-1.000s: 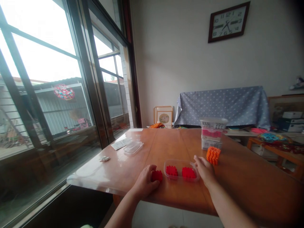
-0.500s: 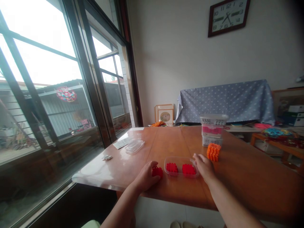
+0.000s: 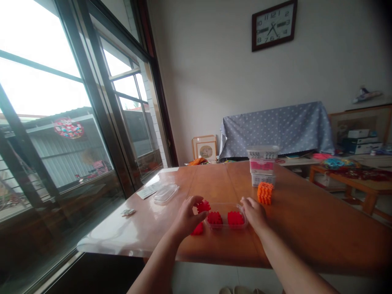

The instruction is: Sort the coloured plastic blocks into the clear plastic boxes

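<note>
My left hand (image 3: pixel 189 216) pinches a red notched-edge toy block (image 3: pixel 203 206) just left of a clear plastic container (image 3: pixel 226 226). Below that hand, another red block (image 3: pixel 197 229) rests on the table, partly covered by my fingers. Inside the container lie two groups of red pieces, one at the left (image 3: pixel 214 218) and one at the right (image 3: pixel 235 218). My right hand (image 3: pixel 254 211) is closed at the container's right rim, thumb and fingers on its edge. Beyond the right hand, a stack of orange notched pieces (image 3: pixel 265 193) stands on the table.
Stacked clear boxes (image 3: pixel 262 165) stand behind the orange pieces. A clear lid (image 3: pixel 166 193), a printed paper (image 3: pixel 148 191) and a small crumpled packet (image 3: pixel 128 212) lie to the left on the wooden table (image 3: pixel 294 228). Tall windows (image 3: pixel 122 94) line the left side.
My left hand has lifted a red block off the table toward the container, leaving another red block beneath. The view has turned slightly right. My right hand stays at the container's rim.
</note>
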Demonstrator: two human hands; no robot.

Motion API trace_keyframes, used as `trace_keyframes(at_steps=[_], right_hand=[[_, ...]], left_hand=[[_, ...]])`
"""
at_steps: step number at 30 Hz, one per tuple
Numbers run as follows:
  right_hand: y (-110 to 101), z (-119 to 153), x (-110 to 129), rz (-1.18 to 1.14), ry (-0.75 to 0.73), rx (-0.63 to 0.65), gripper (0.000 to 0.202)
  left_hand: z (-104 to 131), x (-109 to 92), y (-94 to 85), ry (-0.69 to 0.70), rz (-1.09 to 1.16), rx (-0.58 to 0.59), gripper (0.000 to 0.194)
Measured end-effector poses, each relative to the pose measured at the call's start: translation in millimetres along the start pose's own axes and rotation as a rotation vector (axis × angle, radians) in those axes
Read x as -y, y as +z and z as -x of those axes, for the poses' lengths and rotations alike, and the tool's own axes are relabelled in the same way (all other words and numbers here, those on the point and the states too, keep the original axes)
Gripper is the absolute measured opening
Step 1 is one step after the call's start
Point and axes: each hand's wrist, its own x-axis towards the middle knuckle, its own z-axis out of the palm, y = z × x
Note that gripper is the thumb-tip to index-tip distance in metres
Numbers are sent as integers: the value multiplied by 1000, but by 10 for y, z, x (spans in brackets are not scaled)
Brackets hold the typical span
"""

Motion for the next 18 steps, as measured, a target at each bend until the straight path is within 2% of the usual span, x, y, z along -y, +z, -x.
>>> trace_keyframes(at_steps=[5,10,13,18], right_hand=[[17,-13,-11,-10,-4,-13,47],[5,-8,12,-24,0,-8,47],[-5,-11,26,-22,-10,-7,46],[-2,-19,16,-25,-12,-14,48]], left_hand=[[-279,-264,421,52,-76,180,41],[-443,-367,775,-4,-162,305,40],[-487,-387,888,-45,-197,365,41],[-523,-422,950,-71,-129,442,47]])
